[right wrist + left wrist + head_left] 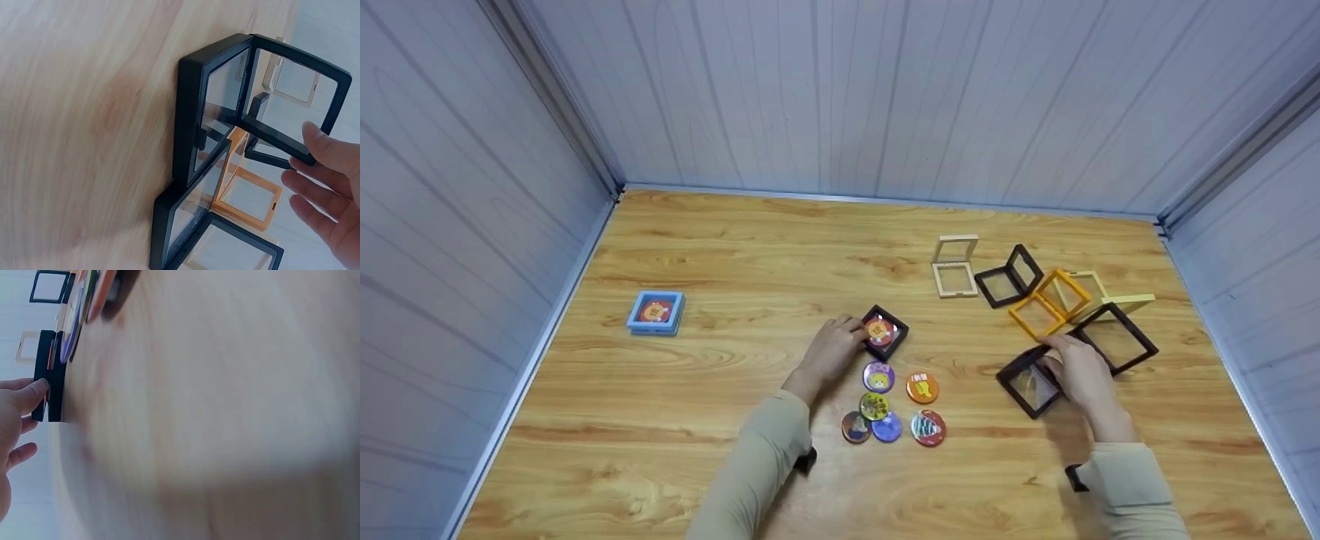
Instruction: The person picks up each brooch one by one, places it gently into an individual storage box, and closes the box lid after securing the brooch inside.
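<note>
In the head view my left hand [831, 349] pinches the near left side of a small black display case [898, 339] holding a red and gold button badge [879, 330]. The left wrist view shows my thumb on the edge of that black case [41, 354], its two halves almost together. My right hand [1081, 375] pinches the lid rim of a larger black display case [1030, 390], which stands open. In the right wrist view, thumb and forefinger hold that lid [334, 112] while the other fingers stay apart from it. Another open black case [163, 225] stands beside it.
Several button badges [886, 427] lie loose before my left hand, some overlapping. A blue case [675, 322] with a red badge sits far left. Open cases in beige [940, 281], black [984, 290], orange [1057, 328] and yellow [1132, 300] stand back right. Pale walls enclose the tabletop.
</note>
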Tool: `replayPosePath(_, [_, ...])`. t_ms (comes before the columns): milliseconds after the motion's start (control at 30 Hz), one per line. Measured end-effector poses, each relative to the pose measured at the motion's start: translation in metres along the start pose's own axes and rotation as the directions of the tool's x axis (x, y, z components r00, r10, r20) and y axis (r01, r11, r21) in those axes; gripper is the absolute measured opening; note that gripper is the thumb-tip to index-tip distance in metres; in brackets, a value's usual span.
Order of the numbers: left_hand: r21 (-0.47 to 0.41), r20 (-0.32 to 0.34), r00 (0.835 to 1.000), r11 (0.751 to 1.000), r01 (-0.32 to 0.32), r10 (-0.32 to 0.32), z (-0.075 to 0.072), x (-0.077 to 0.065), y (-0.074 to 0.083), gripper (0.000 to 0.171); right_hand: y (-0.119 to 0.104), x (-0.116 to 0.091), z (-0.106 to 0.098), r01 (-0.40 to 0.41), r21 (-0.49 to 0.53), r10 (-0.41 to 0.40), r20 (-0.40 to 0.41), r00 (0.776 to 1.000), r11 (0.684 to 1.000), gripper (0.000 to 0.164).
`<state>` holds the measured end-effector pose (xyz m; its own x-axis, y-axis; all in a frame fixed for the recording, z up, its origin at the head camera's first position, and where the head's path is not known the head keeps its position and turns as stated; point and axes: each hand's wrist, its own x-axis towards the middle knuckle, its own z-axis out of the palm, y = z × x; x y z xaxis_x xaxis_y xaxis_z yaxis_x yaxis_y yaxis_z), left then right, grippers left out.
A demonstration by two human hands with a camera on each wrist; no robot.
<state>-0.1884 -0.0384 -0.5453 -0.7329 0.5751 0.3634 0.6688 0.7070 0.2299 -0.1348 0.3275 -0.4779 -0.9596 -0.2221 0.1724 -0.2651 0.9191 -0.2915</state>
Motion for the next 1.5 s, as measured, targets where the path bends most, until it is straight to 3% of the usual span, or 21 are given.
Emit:
replayPosePath(200, [0.001, -0.005, 0.999, 0.999, 0.035, -0.035, -0.007, -0.008, -0.011, 0.015, -0.001, 0.000, -0.002, 0.001, 0.016, -0.001, 0.003, 1.000, 1.000, 0.027])
replayPosePath(433, [-0.010, -0.065, 0.995, 0.997, 0.071, -0.072, -0.015, -0.021, -0.027, 0.013, -0.005, -0.004, -0.002, -0.005, 0.039, 0.006, -0.018, 1.000, 0.999, 0.025])
replayPosePath(933, [-0.083, -0.141, 0.974, 0.983, 0.166, -0.177, -0.031, -0.049, -0.059, 0.011, -0.012, -0.013, 0.009, 0.100, 0.014, -0.095, -0.197, 0.976, 0.995, 0.020])
replayPosePath(1100, [-0.065, -0.137, 0.967, 0.976, 0.207, -0.214, -0.037, -0.056, -0.068, 0.012, -0.015, -0.016, 0.014, 0.125, -0.001, -0.121, -0.250, 0.961, 0.992, 0.021])
replayPosePath(1367, [-0.051, -0.101, 0.953, 0.958, 0.282, -0.285, -0.049, -0.069, -0.080, 0.012, -0.027, -0.021, 0.016, 0.060, 0.022, -0.054, -0.207, 0.977, 0.998, 0.021])
replayPosePath(1500, [-0.043, -0.090, 0.949, 0.953, 0.301, -0.303, -0.056, -0.076, -0.086, 0.012, -0.031, -0.023, 0.018, 0.046, 0.028, -0.039, -0.223, 0.974, 0.999, 0.019])
